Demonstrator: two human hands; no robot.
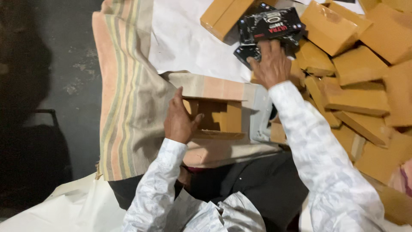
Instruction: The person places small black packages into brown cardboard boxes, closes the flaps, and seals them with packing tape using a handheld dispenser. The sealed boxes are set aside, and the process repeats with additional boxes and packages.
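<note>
Here the left hand point(179, 122) grips an upward-opening carton point(216, 118); right hand point(271, 64) grasps black packets point(270, 23).

A dark concrete floor point(64, 64) is carrying everything here. A white sheet point(184, 38) is lying spread over it, reaching from the top of the view down to the lower left corner. A striped cloth point(124, 86) in peach, cream and grey bands is lying across the sheet, its left edge hanging over onto bare floor. To the right, a heap of tan cardboard boxes point(365, 86) is piling up, tilted and overlapping.
</note>
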